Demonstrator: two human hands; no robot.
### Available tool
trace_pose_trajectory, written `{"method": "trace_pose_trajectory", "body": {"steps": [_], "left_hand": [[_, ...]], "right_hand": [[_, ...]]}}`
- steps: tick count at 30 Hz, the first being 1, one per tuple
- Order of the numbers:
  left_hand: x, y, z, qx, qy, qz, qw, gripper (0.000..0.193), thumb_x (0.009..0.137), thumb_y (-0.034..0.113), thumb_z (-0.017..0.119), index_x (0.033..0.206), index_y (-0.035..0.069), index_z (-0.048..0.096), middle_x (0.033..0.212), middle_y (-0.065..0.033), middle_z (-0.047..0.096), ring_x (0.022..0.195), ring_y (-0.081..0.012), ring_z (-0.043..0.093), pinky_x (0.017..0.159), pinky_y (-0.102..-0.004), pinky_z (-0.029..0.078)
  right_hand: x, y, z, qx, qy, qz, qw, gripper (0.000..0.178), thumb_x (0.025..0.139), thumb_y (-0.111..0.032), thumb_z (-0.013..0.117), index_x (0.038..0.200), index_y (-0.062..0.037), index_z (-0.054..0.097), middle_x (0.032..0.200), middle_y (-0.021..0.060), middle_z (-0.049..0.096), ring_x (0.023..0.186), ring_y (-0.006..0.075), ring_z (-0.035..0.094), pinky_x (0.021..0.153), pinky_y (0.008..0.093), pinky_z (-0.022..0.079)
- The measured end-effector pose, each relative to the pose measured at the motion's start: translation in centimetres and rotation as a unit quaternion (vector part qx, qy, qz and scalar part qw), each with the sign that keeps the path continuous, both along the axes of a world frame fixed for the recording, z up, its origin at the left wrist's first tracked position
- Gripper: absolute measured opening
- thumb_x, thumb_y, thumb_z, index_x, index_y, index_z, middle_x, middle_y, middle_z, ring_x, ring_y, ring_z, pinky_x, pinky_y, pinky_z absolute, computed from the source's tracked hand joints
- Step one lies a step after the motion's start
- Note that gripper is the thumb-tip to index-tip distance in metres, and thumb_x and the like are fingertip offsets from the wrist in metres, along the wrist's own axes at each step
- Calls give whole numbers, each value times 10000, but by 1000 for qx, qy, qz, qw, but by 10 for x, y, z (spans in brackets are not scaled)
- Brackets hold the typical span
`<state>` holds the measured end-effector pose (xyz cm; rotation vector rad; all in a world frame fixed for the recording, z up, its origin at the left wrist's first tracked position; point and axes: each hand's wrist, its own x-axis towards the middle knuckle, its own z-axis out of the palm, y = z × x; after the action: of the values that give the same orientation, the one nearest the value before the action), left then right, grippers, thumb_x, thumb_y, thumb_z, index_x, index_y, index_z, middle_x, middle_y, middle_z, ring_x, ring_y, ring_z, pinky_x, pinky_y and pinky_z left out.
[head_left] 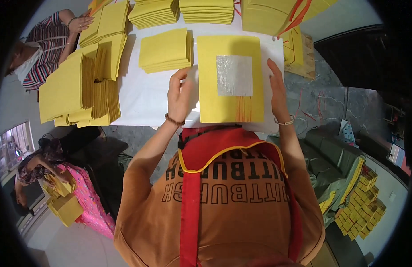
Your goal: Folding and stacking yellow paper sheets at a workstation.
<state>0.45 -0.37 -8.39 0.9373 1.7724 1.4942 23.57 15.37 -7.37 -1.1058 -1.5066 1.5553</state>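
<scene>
A yellow sheet of paper, perhaps topping a stack, lies squarely before me on the white-covered table. On it sits a shiny silver foil square, with reddish-orange streaks below. My left hand is beside the sheet's left edge, fingers loosely bent and apart, holding nothing. Along the right edge my right hand stands on its side with fingers stretched out, also holding nothing. Just beyond my left hand is a low stack of yellow paper.
Tall yellow paper stacks crowd the table's left side, and more stacks line the far edge. Red ties hang at the far right. Another person is at the left; a second handles yellow paper. Bundles are piled at lower right.
</scene>
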Motion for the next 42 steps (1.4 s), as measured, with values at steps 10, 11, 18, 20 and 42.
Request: {"method": "trace_pose_trajectory", "body": {"steps": [10, 11, 18, 20, 42], "left_hand": [[26, -2, 73, 37, 495, -357, 791, 382, 723, 242, 680, 1063, 87, 597, 1061, -69, 570, 987, -230, 512, 804, -336, 393], [26, -1, 72, 37, 495, -359, 791, 382, 723, 242, 680, 1063, 87, 597, 1061, -69, 570, 987, -230, 512, 804, -336, 393], [18, 8, 64, 69, 305, -325, 893, 142, 808, 149, 614, 872, 23, 632, 734, -91, 601, 684, -249, 569, 623, -331, 466], [17, 10, 65, 53, 272, -313, 909, 137, 816, 140, 608, 866, 15, 633, 706, -105, 598, 650, -270, 571, 604, -339, 466], [5, 17, 60, -129, -34, -278, 951, 202, 865, 179, 585, 897, -10, 647, 640, -13, 575, 595, -45, 477, 545, -220, 405]], "right_hand": [[0, 1, 15, 259, -106, 304, 911, 184, 879, -161, 513, 929, -58, 656, 1146, 50, 600, 1250, 265, 394, 1024, 387, 284], [1, 2, 14, 219, -72, 304, 924, 207, 893, -165, 494, 917, -43, 660, 1150, 57, 596, 1242, 262, 404, 1013, 380, 303], [2, -2, 10, 41, 10, 229, 973, 406, 964, -281, 357, 995, 1, 648, 1156, 114, 574, 1222, 241, 405, 984, 344, 343], [2, 0, 9, 54, 5, 234, 971, 457, 970, -321, 328, 1004, 2, 648, 1202, 140, 534, 1219, 235, 399, 966, 329, 360], [-2, -3, 9, 67, 0, 230, 971, 551, 989, -364, 220, 996, 8, 627, 1098, 106, 595, 1240, 231, 380, 1017, 345, 300]]}}
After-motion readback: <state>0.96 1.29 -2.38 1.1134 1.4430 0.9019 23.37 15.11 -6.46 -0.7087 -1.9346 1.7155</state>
